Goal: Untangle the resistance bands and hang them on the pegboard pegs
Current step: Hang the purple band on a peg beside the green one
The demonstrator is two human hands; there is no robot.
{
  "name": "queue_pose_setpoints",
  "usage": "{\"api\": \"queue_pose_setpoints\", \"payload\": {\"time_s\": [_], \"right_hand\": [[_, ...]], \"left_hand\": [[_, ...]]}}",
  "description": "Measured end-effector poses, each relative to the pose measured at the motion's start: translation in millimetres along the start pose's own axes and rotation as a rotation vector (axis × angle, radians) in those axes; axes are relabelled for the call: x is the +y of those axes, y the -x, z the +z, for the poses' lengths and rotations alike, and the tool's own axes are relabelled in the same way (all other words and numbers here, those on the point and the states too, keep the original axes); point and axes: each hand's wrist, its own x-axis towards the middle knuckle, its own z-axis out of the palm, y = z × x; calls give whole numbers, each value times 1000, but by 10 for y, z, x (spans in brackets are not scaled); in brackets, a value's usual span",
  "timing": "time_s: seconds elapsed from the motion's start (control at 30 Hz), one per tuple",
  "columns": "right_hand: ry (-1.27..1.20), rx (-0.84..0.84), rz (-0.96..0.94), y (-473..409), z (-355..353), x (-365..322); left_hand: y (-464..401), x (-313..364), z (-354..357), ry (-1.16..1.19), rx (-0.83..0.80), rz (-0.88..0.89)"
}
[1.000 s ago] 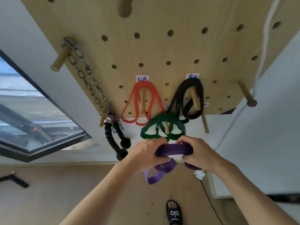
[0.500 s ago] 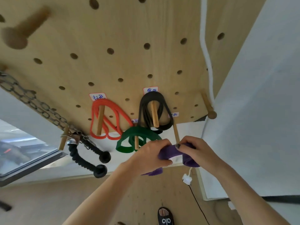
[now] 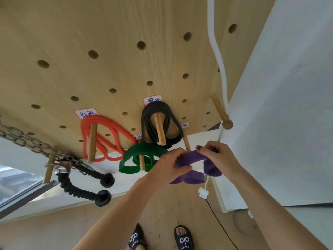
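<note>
A folded purple resistance band is held between both hands just below the pegboard. My left hand grips its left end and my right hand pinches the right end. A bare wooden peg under a small label stands right behind the band. The red band, the black band and the green band each hang on their own peg to the left.
A metal chain with a black rope handle hangs at the left. A white rope runs down by a knobbed peg. A white wall is on the right. My sandalled feet stand on the wooden floor.
The view has moved closer and to the right along the board. Both hands have carried the purple band up and right, next to the bare peg.
</note>
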Motion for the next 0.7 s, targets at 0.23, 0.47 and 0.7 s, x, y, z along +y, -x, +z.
{"api": "queue_pose_setpoints", "payload": {"time_s": [0.23, 0.47, 0.7], "right_hand": [[-22, 18, 6, -67, 12, -51], [-97, 44, 16, -99, 9, -102], [-149, 65, 23, -130, 22, -42]], "left_hand": [[-109, 18, 137, 45, 39, 5], [-144, -16, 185, 64, 63, 23], [-189, -39, 157, 71, 59, 40]]}}
